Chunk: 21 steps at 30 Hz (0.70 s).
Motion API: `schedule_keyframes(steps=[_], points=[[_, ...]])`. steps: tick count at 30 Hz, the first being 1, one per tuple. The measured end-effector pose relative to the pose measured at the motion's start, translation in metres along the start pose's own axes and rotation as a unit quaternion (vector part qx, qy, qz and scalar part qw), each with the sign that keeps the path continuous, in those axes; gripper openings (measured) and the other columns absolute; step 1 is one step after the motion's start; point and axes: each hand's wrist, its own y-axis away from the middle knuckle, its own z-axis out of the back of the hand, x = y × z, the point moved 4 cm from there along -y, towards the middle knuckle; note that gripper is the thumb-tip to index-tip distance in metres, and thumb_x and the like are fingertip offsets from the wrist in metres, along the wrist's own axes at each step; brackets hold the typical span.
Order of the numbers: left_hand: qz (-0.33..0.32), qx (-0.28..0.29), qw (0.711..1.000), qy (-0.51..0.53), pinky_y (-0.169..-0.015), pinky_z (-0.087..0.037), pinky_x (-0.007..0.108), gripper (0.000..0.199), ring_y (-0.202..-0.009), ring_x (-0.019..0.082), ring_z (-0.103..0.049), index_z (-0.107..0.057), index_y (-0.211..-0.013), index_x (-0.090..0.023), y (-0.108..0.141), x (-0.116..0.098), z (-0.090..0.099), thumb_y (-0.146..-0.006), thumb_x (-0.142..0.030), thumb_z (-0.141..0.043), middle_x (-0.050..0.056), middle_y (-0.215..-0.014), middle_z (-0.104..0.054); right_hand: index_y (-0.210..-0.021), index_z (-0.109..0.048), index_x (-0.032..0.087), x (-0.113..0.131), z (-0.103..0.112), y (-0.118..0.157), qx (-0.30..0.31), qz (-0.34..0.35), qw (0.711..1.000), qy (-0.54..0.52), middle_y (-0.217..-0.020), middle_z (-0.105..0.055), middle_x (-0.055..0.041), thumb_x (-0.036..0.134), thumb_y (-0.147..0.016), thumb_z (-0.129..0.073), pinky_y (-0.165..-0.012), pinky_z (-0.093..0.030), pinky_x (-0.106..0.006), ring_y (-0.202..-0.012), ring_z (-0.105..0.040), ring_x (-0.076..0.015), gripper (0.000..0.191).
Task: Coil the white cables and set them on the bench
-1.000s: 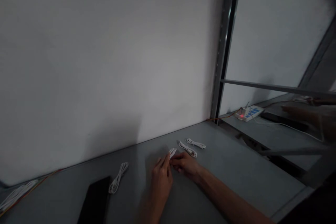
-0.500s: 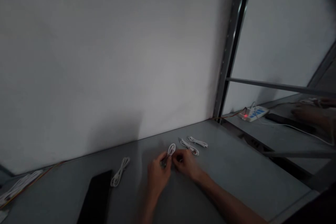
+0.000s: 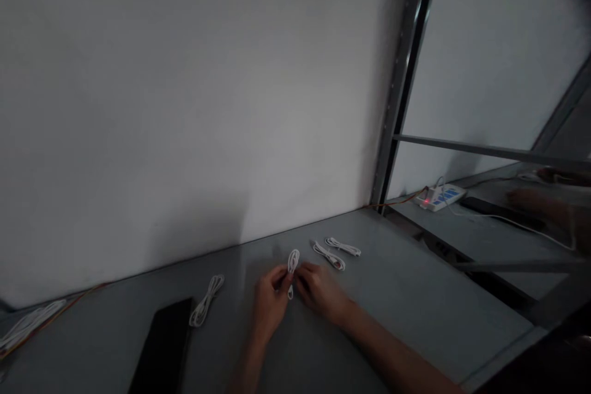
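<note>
A coiled white cable (image 3: 293, 260) is held upright between my two hands, its loops standing above the fingers and a short lower part showing below them. My left hand (image 3: 270, 301) pinches the bundle from the left, thumb and fingers closed on it. My right hand (image 3: 323, 292) has its curled fingers closed against the bundle's right side; its fingertips are partly hidden. Beyond my right hand lie two more bundled white cables, a nearer one (image 3: 329, 256) and a farther one (image 3: 343, 247). Another white cable bundle (image 3: 206, 301) rests to the left.
A black flat object (image 3: 162, 345) lies at front left on the grey shelf (image 3: 406, 301). White cables (image 3: 32, 323) sit at the far left. Rightward, past a metal post (image 3: 401, 80), a power strip (image 3: 441, 197) with a red light and another person's blurred arm (image 3: 545, 206) appear.
My hands and the cable have shifted slightly left in view, as has the whole scene. The lower part of the cable now shows between my hands.
</note>
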Motion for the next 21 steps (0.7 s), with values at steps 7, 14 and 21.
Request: schedule_keyframes(steps=[7, 14, 21], points=[[0.018, -0.040, 0.994, 0.102, -0.076, -0.055, 0.034, 0.028, -0.082, 0.025, -0.071, -0.072, -0.085, -0.017, -0.004, 0.009, 0.001, -0.070, -0.040, -0.068, 0.008, -0.084, -0.076, -0.089, -0.062, 0.014, 0.004, -0.002, 0.001, 0.017, 0.001, 0.999, 0.035, -0.086, -0.064, -0.0109, 0.014, -0.090, -0.044, -0.064, -0.038, -0.027, -0.068, -0.055, -0.0177, 0.017], [-0.025, -0.096, 0.995, 0.026, -0.076, -0.056, 0.032, 0.025, -0.085, 0.023, -0.071, -0.073, -0.087, -0.017, 0.001, 0.001, 0.002, -0.074, -0.036, -0.065, 0.010, -0.091, -0.076, -0.061, -0.051, 0.017, -0.009, -0.003, -0.007, -0.028, -0.198, 0.919, -0.341, -0.057, -0.047, 0.0029, 0.018, -0.078, -0.047, -0.053, -0.031, -0.022, -0.053, -0.042, -0.0101, 0.017], [-0.107, -0.079, 0.987, -0.088, -0.076, -0.054, 0.032, 0.021, -0.081, 0.021, -0.070, -0.073, -0.087, -0.021, 0.006, -0.018, 0.003, -0.080, -0.030, -0.054, 0.007, -0.086, -0.075, -0.057, -0.034, 0.021, -0.014, -0.017, -0.001, 0.123, -0.378, 0.697, -0.596, -0.047, -0.020, 0.0116, 0.024, -0.069, -0.048, -0.039, -0.008, -0.021, -0.040, -0.010, -0.0058, 0.018]])
